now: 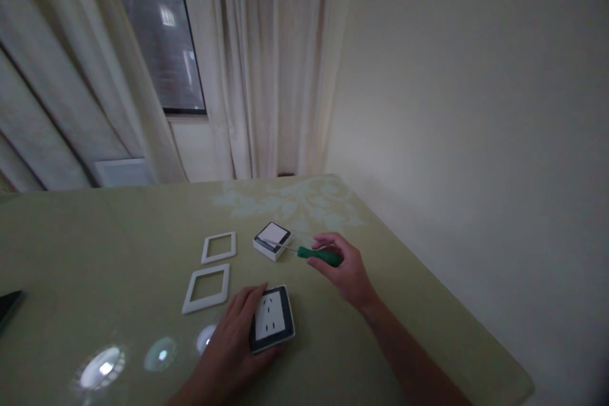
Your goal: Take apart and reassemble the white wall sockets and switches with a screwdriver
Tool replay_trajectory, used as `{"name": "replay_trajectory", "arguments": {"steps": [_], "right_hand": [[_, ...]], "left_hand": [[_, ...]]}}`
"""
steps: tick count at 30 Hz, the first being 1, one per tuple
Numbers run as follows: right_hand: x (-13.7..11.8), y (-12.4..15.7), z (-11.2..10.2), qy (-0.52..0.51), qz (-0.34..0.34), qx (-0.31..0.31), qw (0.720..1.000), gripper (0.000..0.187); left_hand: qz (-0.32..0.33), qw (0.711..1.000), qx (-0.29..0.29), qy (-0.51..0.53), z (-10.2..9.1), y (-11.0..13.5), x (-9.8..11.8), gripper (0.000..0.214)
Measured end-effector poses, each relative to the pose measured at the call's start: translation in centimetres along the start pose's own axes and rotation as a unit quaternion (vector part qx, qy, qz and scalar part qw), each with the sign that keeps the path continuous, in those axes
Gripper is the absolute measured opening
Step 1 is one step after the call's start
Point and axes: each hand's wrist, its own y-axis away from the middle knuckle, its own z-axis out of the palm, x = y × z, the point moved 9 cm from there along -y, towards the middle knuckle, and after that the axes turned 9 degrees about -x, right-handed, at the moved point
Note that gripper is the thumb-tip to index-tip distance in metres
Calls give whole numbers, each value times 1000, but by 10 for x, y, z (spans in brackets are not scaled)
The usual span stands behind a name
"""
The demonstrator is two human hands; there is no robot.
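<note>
My left hand (240, 339) is wrapped round a wall socket (270, 317) with a white face, dark border and white box, held at the table's near side. In my right hand (345, 269) is a screwdriver (318, 255) with a green handle, gripped between thumb and fingers. Its thin metal shaft points left and crosses over a white-and-dark switch box (273, 236) farther back; I cannot tell whether the tip touches it. Left of these, two white rectangular frames (219, 247) lie flat, the nearer frame (207, 288) close to my left hand.
A pale green cover (118, 247) lies over the table, with a leaf pattern at the far corner and bright light reflections near the front. The wall (476, 108) runs along the right edge. Curtains (257, 63) and a window (162, 32) stand behind. A dark object (8, 306) is at far left.
</note>
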Motion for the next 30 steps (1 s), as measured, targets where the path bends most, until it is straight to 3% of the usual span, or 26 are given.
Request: {"name": "replay_trajectory", "arguments": {"steps": [5, 9, 11, 16, 23, 30], "right_hand": [[-75, -22, 3, -82, -106, 36, 990, 57], [-126, -24, 14, 15, -204, 36, 978, 25], [-138, -19, 22, 75, -246, 23, 966, 19], [-134, -17, 36, 103, -276, -11, 956, 18], [-113, -26, 49, 86, -246, -41, 965, 21], [-115, -24, 52, 88, -241, -45, 965, 19]], "left_hand": [[4, 1000, 1, -20, 0, 2, 7, 92], [4, 1000, 2, -30, -4, 3, 10, 91], [9, 999, 6, -34, -6, 3, 13, 90], [21, 998, 6, -58, -7, 3, 17, 92], [21, 997, 5, -75, -4, 6, 15, 96], [11, 998, -12, -61, -5, 5, 18, 97]]}}
